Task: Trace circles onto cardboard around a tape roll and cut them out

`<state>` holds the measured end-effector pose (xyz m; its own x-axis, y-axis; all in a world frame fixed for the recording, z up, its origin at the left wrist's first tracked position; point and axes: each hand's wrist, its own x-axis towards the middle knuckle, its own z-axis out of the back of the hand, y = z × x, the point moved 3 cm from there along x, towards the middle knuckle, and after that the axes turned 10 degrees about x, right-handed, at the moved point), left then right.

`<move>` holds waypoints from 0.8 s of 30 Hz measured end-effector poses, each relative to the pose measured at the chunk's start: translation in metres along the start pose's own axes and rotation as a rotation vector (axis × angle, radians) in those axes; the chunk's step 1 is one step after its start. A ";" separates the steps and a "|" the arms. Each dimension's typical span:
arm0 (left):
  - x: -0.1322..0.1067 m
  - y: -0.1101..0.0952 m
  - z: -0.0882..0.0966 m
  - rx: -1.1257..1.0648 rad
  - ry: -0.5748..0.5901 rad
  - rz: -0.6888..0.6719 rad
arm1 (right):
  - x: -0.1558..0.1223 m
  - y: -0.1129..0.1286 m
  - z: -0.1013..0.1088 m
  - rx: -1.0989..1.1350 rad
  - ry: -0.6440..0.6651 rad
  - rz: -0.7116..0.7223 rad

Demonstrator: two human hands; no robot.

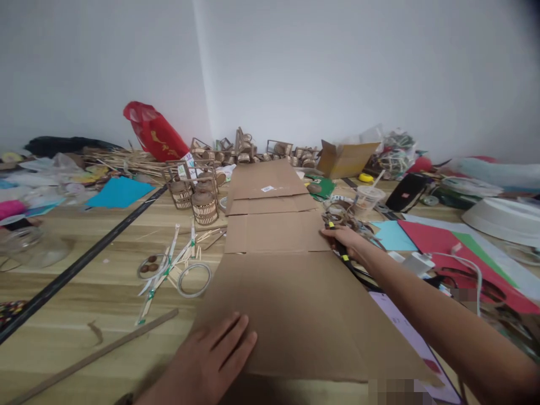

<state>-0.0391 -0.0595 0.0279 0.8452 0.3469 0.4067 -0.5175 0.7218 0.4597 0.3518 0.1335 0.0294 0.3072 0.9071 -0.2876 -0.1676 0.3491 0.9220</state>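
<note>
A long sheet of brown cardboard (291,309) with crosswise creases lies unfolded down the middle of the table. My left hand (215,354) rests on its near left part, fingers stretched out and holding nothing. At the right edge of the sheet, my right hand (348,242) is closed around a slim black tool with yellow bands (345,256); its exact kind is unclear. A small white label (267,188) sits on the far part of the cardboard. Beside the right hand lies a tangle of brown strips and rings (337,214).
Left of the cardboard are small wooden lanterns (205,208), a tape ring (194,280), thin sticks (171,267) and a long wooden strip (97,354). Coloured paper (434,247), a plastic cup (370,197) and a black speaker (407,192) lie right. An opened carton (348,159) stands behind.
</note>
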 end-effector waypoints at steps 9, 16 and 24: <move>0.004 -0.003 0.004 0.082 0.003 0.004 | -0.007 0.012 -0.001 0.147 0.023 0.096; 0.009 0.016 -0.002 0.028 -0.076 0.059 | -0.011 0.035 0.035 0.273 -0.103 0.259; 0.032 0.084 0.001 0.114 -0.155 0.195 | -0.014 0.063 0.070 0.310 -0.258 0.459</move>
<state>-0.0550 0.0118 0.0800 0.7018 0.3711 0.6081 -0.6879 0.5750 0.4429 0.4027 0.1262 0.1100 0.4919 0.8489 0.1933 -0.0679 -0.1840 0.9806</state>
